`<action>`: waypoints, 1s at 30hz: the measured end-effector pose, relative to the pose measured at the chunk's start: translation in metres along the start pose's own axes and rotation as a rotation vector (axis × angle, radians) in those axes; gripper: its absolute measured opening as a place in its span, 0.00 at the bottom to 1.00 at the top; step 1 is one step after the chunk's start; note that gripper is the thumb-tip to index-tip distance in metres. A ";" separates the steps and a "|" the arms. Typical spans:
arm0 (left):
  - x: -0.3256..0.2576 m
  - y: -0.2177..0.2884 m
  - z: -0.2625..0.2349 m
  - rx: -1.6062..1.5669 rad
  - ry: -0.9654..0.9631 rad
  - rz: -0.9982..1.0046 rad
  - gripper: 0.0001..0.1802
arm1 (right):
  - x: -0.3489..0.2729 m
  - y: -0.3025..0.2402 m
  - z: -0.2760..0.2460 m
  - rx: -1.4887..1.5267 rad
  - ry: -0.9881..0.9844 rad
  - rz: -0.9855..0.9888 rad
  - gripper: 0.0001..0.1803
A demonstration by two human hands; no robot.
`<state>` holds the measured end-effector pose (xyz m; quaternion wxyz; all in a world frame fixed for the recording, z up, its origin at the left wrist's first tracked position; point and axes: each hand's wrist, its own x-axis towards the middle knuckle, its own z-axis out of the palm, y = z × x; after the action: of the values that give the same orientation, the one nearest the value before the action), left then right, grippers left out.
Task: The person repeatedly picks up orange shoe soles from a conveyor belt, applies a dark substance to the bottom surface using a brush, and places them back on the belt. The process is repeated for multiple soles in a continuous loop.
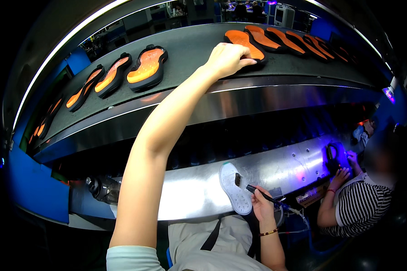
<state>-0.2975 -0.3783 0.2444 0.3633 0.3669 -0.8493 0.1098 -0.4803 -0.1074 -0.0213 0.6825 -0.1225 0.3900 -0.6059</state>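
My left arm stretches across to the conveyor belt (190, 58). There my left hand (228, 59) is closed at the near edge of an orange and black shoe sole (238, 39); its fingertips are partly hidden. Low in front of me, my right hand (262, 207) grips a black-handled brush (263, 192) with a hose or cable running from its back end. The brush's dark bristles rest on a white shoe sole (230, 189). That sole lies on the metal bench (190, 192), its near end by the bench's front edge.
More orange and black soles (147, 67) lie on the belt to the left, and several (285, 40) to the right. A dark bottle (105, 189) stands at the bench's left. At the right, a person in a striped top (362, 203) handles a dark piece under violet light.
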 end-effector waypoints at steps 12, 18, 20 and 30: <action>-0.185 0.098 -0.058 -2.031 0.240 -0.922 0.27 | -0.001 -0.017 -0.005 -0.226 0.061 -0.110 0.10; -0.318 0.132 -0.028 -2.230 0.428 -0.591 0.51 | 0.000 -0.030 0.002 -0.181 0.027 -0.135 0.11; -0.300 0.158 -0.036 -2.481 0.245 -0.501 0.53 | 0.005 -0.029 -0.001 -0.194 -0.022 -0.134 0.10; -0.367 0.143 0.002 -2.041 0.406 -1.202 0.50 | -0.005 -0.023 0.077 -0.308 -0.428 -0.018 0.10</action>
<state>-0.2283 -0.0786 -0.0012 0.6068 0.2237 -0.1651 -0.7447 -0.4448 -0.1319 0.0464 0.7172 -0.3539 0.3234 -0.5057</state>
